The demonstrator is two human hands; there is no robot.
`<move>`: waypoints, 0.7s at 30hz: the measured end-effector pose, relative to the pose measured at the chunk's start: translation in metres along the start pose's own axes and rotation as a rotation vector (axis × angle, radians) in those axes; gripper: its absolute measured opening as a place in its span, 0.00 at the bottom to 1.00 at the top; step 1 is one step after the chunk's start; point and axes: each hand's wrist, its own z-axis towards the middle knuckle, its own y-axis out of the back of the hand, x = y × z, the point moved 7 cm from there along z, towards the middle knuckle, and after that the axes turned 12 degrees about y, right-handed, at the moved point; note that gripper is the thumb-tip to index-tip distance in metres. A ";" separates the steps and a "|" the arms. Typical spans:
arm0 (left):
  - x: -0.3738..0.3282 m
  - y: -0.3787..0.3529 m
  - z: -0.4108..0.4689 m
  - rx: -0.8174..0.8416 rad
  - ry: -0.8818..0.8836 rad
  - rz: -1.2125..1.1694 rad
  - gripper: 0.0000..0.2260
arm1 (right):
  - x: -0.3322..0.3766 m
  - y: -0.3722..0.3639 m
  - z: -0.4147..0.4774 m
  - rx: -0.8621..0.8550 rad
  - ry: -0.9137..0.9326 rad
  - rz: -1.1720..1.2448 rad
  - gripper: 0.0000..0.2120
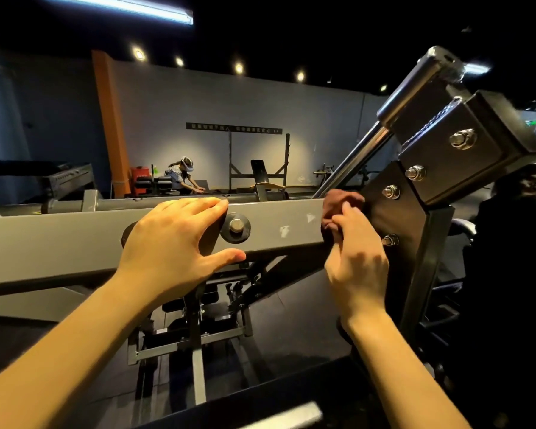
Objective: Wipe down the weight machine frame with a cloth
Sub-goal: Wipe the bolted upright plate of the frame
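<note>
Nearest, both forearms reached up from the bottom of the view to the grey frame beam [75, 239], where the left hand [174, 246] lay spread and flat on the beam's face beside a round bolt cap [236, 226], fingers over the top edge and thumb under the lower one, holding nothing. Just beyond, the right hand [355, 258] clutched the bunched brown cloth [338, 202] against the beam's right end, where it met the dark bolted bracket [406, 212]. Judging by the pale smudges [284, 231] on the beam between the hands, the wiping looked only partly done, with the bracket, the chrome rod [353, 159] and the lower framework seemingly yet to be covered.
</note>
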 end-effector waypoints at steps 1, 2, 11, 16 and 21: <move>0.000 0.000 0.000 0.003 0.001 -0.003 0.43 | 0.008 -0.004 0.006 -0.023 -0.079 -0.002 0.15; 0.000 0.001 -0.001 0.002 0.003 -0.009 0.43 | 0.026 -0.009 0.009 -0.038 -0.086 0.010 0.15; 0.002 0.000 -0.001 0.009 0.009 -0.020 0.44 | 0.007 -0.002 -0.001 0.050 0.128 0.013 0.16; 0.000 -0.001 0.000 0.027 0.010 -0.015 0.44 | 0.071 -0.017 0.001 0.011 0.070 0.045 0.15; 0.000 0.002 0.000 0.016 -0.002 -0.037 0.44 | 0.068 -0.006 -0.015 0.079 0.353 0.108 0.14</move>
